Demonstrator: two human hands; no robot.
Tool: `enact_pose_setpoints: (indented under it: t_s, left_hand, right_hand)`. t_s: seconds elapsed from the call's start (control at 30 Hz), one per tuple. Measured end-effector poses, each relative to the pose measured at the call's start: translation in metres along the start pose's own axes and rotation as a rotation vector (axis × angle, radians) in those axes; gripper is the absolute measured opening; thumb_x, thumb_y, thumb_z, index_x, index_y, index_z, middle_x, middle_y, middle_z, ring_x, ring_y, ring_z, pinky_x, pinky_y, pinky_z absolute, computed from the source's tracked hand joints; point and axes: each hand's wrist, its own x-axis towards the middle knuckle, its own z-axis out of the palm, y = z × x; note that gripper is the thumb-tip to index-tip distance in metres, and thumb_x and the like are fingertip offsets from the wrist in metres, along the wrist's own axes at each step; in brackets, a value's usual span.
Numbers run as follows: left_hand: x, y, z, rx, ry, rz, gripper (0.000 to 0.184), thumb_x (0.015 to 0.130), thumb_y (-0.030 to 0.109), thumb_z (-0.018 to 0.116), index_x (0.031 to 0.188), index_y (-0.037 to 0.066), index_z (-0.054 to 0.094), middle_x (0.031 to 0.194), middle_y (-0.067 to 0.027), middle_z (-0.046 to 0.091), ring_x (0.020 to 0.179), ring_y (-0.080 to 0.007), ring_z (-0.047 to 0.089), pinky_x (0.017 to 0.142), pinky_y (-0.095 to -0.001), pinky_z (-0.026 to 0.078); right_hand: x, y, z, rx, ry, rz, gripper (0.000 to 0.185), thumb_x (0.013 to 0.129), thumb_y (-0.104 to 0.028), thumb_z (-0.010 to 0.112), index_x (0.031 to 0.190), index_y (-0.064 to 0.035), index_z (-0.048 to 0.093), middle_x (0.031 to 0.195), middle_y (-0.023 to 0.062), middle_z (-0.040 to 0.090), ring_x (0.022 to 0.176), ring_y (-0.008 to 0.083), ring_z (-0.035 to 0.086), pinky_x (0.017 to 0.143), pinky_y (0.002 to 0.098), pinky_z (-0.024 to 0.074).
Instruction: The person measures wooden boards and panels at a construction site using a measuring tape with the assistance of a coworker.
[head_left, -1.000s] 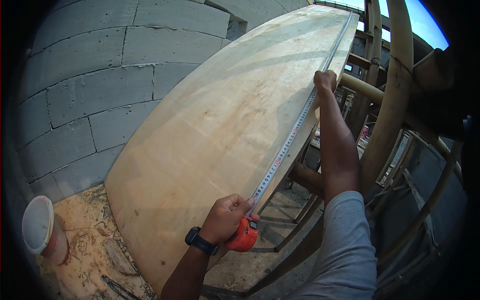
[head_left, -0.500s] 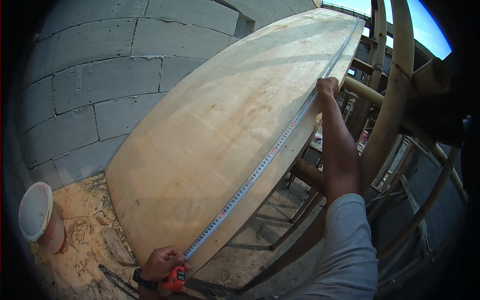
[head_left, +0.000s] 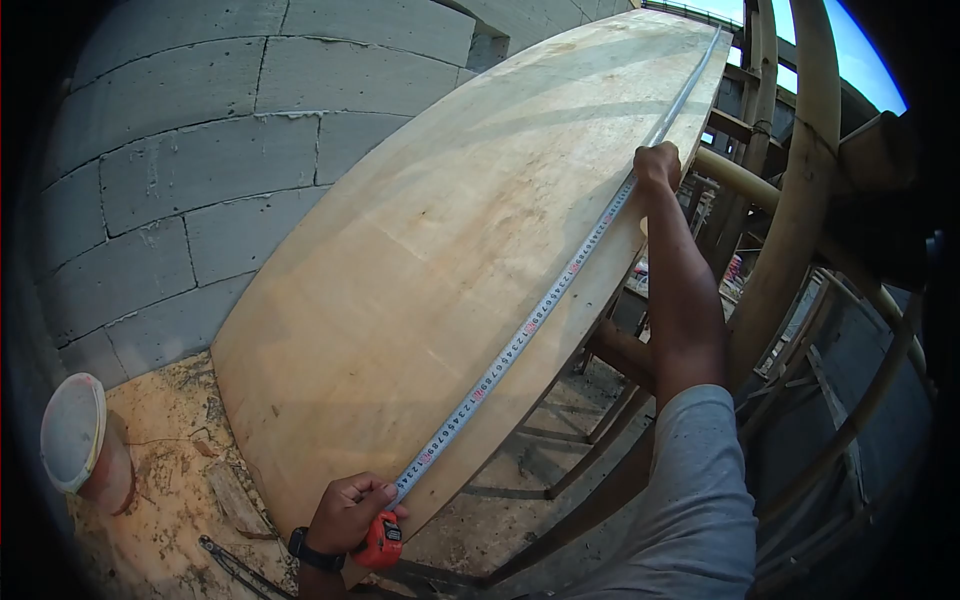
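Clasping the rounded red tape case [head_left: 380,543] in our left grip [head_left: 352,510], we have its flat, numbered blade [head_left: 479,393] lying along the smooth, pale wooden sheet [head_left: 390,280]. Our right grip [head_left: 657,165] is clenched on the blade farther up, near round poles [head_left: 803,200].

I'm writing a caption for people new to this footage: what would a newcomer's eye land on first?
Probably the large pale board, which fills the middle of the view beside the grey block wall. Next comes the numbered tape blade near the board's right-hand edge, running from the red tape case in the left hand at lower middle up past the right hand.
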Motion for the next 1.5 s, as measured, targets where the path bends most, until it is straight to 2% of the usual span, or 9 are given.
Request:
enact_pose_setpoints:
  t_s: [0.2,0.5,0.6,0.7,0.93,1.2,1.5]
  left_hand:
    - [0.013,0.017,0.015,0.023,-0.019,0.016,0.022,0.099,0.02,0.059,0.096,-0.001,0.066,0.079,-0.0093,0.073,0.063,-0.0056,0.062,0.059,-0.0233,0.051]
    - [0.02,0.014,0.015,-0.007,-0.01,0.027,0.023,0.099,0.021,0.059,0.094,-0.001,0.065,0.078,-0.0093,0.072,0.061,-0.0059,0.061,0.058,-0.0235,0.051]
    - [0.02,0.017,0.015,-0.005,-0.019,0.005,0.024,0.099,0.021,0.059,0.093,-0.001,0.065,0.078,-0.0092,0.072,0.062,-0.0065,0.062,0.059,-0.0235,0.051]
    - [0.02,0.026,0.018,0.025,-0.033,-0.029,0.025,0.099,0.021,0.059,0.091,-0.001,0.065,0.078,-0.0093,0.072,0.066,-0.0078,0.065,0.059,-0.0235,0.051]
    - [0.025,0.033,0.024,0.076,-0.071,-0.058,0.027,0.099,0.021,0.06,0.091,-0.004,0.065,0.077,-0.0082,0.07,0.074,-0.0115,0.07,0.062,-0.0237,0.053]
    - [0.027,0.039,0.027,0.088,-0.043,-0.019,0.026,0.099,0.021,0.06,0.09,-0.004,0.064,0.078,-0.0094,0.071,0.073,-0.0114,0.07,0.061,-0.0241,0.054]
    - [0.02,0.033,0.025,0.022,0.017,0.005,0.025,0.099,0.021,0.059,0.092,-0.002,0.064,0.079,-0.01,0.072,0.07,-0.0092,0.067,0.06,-0.0239,0.053]
  right_hand:
    - [-0.004,0.003,0.001,0.028,0.028,-0.032,0.033,0.083,-0.025,0.067,0.11,-0.0058,0.069,0.112,0.0176,0.071,0.105,0.0347,0.068,0.093,0.0431,0.0534]
    - [0.004,0.018,0.016,0.132,0.145,-0.164,0.031,0.086,-0.022,0.06,0.112,-0.0087,0.069,0.109,0.0167,0.071,0.103,0.035,0.069,0.09,0.0425,0.0539]
    - [-0.005,0.016,0.013,0.185,0.163,-0.168,0.03,0.086,-0.022,0.059,0.112,-0.0113,0.069,0.109,0.0155,0.072,0.103,0.0349,0.069,0.09,0.0425,0.0538]
    - [-0.004,0.011,0.006,0.122,0.062,-0.152,0.03,0.086,-0.023,0.06,0.113,-0.0118,0.069,0.11,0.0153,0.071,0.104,0.0342,0.068,0.09,0.0428,0.0539]
    - [0.007,0.002,0.004,-0.007,0.082,-0.039,0.027,0.084,-0.019,0.065,0.108,-0.0087,0.071,0.11,0.0161,0.071,0.105,0.0354,0.068,0.093,0.042,0.0542]
    - [0.02,0.004,0.005,0.043,-0.003,0.009,0.029,0.083,-0.021,0.065,0.107,-0.0067,0.071,0.112,0.0169,0.071,0.106,0.0351,0.068,0.094,0.0419,0.054]
    - [0.007,0.007,0.008,0.006,0.055,-0.073,0.034,0.083,-0.023,0.065,0.115,-0.0096,0.066,0.117,0.0155,0.069,0.11,0.0335,0.067,0.095,0.0436,0.0527]
